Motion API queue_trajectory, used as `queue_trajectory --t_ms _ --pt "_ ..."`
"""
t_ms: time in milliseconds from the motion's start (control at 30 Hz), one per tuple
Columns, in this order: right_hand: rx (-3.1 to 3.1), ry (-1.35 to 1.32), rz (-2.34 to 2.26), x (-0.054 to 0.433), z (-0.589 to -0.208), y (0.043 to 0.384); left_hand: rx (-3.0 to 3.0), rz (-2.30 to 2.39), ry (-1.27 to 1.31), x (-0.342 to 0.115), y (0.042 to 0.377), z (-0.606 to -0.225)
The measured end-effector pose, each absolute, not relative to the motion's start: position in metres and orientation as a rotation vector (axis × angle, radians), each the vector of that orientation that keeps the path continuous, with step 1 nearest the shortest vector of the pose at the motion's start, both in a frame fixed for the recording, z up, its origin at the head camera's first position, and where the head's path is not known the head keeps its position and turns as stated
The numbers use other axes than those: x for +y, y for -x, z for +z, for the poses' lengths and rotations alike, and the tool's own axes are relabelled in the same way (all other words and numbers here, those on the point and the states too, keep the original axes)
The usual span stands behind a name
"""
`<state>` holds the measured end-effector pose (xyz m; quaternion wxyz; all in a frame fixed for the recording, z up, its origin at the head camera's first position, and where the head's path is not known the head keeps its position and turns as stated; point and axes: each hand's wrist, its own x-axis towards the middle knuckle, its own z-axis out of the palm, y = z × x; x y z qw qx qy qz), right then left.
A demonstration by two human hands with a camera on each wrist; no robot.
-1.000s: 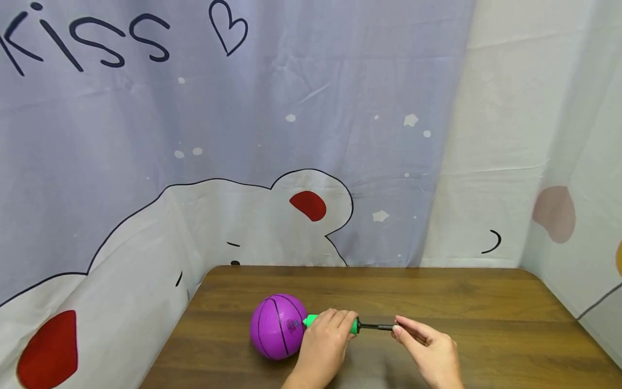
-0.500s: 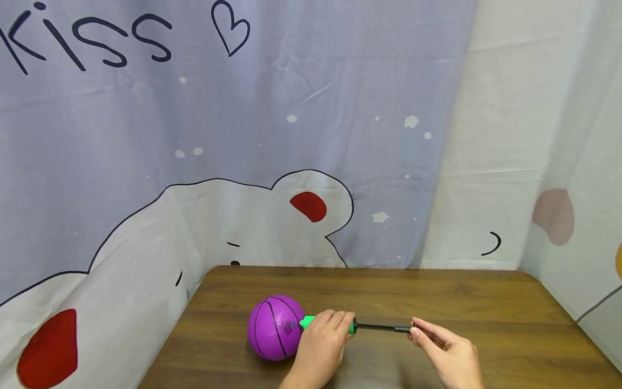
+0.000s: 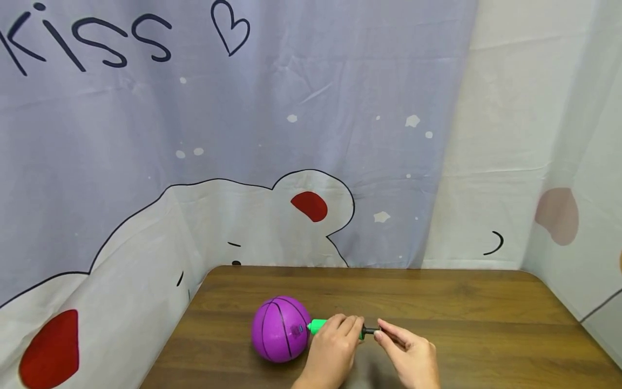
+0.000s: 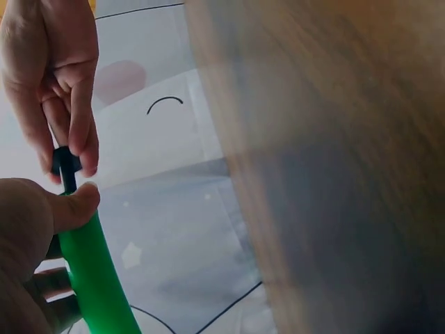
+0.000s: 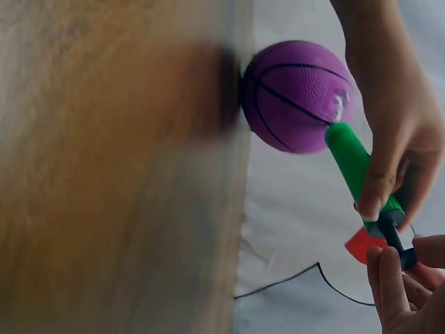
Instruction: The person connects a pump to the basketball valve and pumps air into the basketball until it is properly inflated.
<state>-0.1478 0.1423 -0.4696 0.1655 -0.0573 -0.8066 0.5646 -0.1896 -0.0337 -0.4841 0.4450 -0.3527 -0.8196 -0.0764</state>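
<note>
A purple ball (image 3: 280, 329) with black basketball lines rests on the wooden table. The nozzle end of a green hand pump (image 3: 318, 326) meets its right side. My left hand (image 3: 334, 348) grips the pump's barrel, fingers curled round it. At the other end, my right hand (image 3: 410, 354) pinches the black handle of the pump rod, of which only a short length shows. In the left wrist view the green barrel (image 4: 101, 278) lies under the left thumb. The right wrist view shows the black handle (image 5: 408, 259) between the right thumb and fingers.
The wooden table (image 3: 466, 308) extends to the right of the hands and behind the ball. A printed curtain (image 3: 311, 108) with bear outlines and lettering hangs along the table's back and sides.
My right hand first drew the pump rod out to the right, then pushed it back left towards the barrel. The ball and left hand shifted slightly left, then right.
</note>
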Motion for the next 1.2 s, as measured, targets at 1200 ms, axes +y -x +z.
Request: queue_trajectory --t_ms 1200 --pt "-2.34 0.184 1.44 0.174 -0.46 0.143 -2.119 -0.259 0.885 -0.042 0.195 -0.478"
